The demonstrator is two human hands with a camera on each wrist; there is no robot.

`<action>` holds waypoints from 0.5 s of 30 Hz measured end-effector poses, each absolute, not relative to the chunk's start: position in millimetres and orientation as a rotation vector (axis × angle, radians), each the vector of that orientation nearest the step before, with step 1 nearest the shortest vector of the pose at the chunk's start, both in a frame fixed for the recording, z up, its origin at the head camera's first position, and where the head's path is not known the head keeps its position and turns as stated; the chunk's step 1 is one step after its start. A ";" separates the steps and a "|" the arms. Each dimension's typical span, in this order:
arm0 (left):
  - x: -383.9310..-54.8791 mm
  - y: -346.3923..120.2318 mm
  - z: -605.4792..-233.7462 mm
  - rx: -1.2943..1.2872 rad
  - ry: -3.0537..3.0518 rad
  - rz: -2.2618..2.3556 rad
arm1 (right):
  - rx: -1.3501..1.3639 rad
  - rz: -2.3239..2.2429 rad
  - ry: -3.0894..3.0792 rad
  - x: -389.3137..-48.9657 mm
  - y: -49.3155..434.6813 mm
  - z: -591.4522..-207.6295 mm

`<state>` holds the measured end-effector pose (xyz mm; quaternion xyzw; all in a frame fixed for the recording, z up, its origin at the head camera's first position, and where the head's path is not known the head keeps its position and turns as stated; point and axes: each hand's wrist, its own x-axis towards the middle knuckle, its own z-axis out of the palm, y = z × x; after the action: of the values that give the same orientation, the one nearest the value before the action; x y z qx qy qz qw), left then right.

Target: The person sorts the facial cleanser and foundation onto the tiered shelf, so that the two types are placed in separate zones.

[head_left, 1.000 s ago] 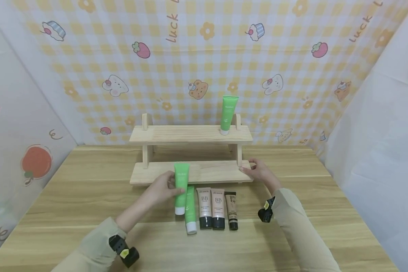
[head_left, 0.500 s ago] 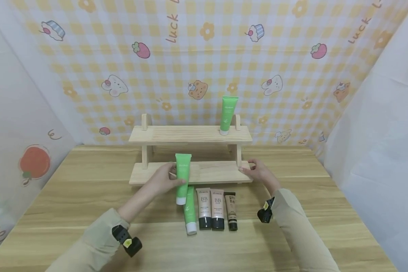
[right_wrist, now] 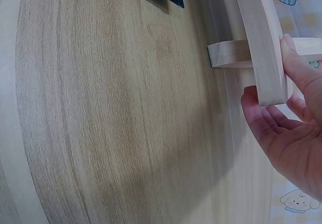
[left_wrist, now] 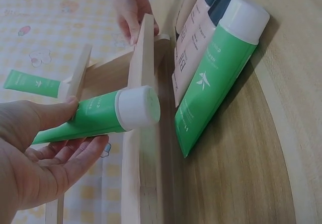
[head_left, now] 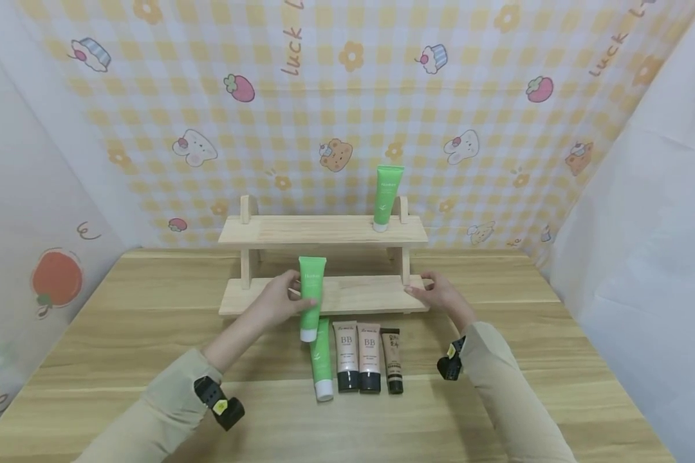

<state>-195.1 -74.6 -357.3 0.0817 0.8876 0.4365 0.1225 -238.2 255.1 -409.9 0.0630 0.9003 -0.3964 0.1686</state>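
Observation:
My left hand (head_left: 277, 301) pinches a green squeeze tube (head_left: 311, 289) between thumb and fingers, its white cap pointing down, in front of the lower board of a two-tier wooden shelf (head_left: 370, 294). In the left wrist view the held tube (left_wrist: 100, 110) lies across the fingers. My right hand (head_left: 440, 296) grips the right end of that lower board; the right wrist view has the thumb on top of the board (right_wrist: 269, 58) and fingers beneath. Another green tube (head_left: 387, 196) stands cap down on the upper board, at its right. One more green tube (head_left: 322, 360) lies on the table under the held one.
Two BB cream tubes (head_left: 347, 354) with black caps lie side by side on the wooden table (head_left: 382, 431), in front of the shelf. A smaller brown tube (head_left: 392, 360) with a black cap lies to their right. A checked cloth (head_left: 324, 96) hangs behind.
The left hand has raised the green tube from over the lying tube to in front of the lower board, slightly rightward. My right hand has kept its grip on the shelf.

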 end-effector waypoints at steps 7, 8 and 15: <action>-194.3 -74.0 -357.1 0.248 2.578 1.292 | 0.180 -1.124 2.556 -235.9 256.2 -411.6; -194.2 -73.7 -356.1 0.250 2.580 1.295 | 0.186 -1.126 2.558 -235.5 256.5 -412.0; -193.2 -74.0 -347.8 0.233 2.620 1.284 | 0.177 -1.118 2.566 -235.0 255.7 -410.6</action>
<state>-193.2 -74.0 -347.8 0.0792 0.8900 0.4362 0.1068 -235.0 255.7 -410.6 0.0621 0.9019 -0.3930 0.1679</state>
